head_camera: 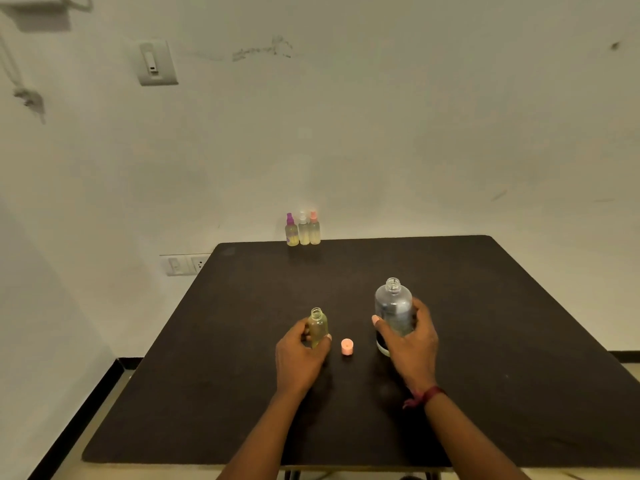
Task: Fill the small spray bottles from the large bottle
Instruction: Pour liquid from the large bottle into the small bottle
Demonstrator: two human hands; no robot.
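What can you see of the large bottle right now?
The large bottle is clear and plastic-looking, with round shoulders and a threaded neck that is open, with no cap on. It stands upright on the black table, right of the pink cap. The right hand grips its lower body. A dark band and pale base show low down; its liquid level is unclear.

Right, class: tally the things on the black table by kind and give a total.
Small capped spray bottles of yellowish liquid: 3
Small open yellowish plastic bottle: 1
Large clear open-necked plastic bottle: 1
Loose round pink cap: 1
Total: 6
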